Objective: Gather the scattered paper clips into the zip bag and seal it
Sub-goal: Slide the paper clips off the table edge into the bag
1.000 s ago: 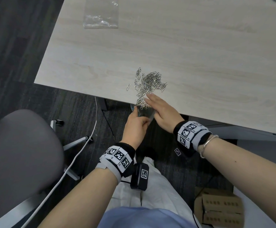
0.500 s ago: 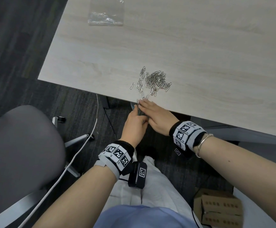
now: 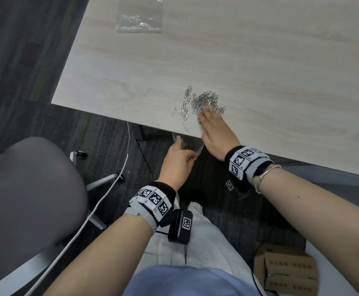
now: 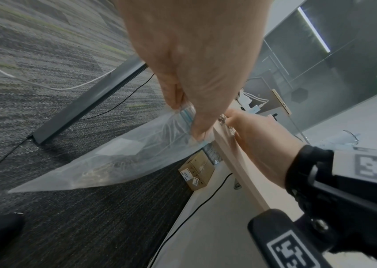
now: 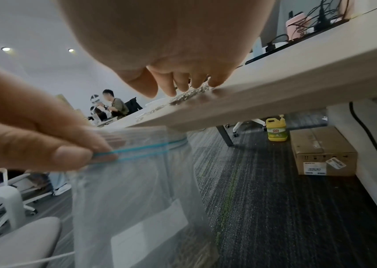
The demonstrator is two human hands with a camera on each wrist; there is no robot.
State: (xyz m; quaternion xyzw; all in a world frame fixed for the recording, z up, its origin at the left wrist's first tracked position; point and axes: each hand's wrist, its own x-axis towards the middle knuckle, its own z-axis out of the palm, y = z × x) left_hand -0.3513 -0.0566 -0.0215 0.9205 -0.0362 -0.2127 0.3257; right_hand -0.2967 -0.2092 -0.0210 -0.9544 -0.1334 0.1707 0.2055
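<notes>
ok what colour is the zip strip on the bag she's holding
Blue, a double line across the clear zip bag near its mouth; clearest in the right wrist view.

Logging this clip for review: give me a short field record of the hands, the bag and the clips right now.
left hand: pinches the zip bag at its mouth, below the table edge
right hand: fingers flat on the table, touching the paper clip pile
bag contents: some clips at the bottom
bag seal: open
stray clips: several, left of the pile
second clear bag: far end of the table
</notes>
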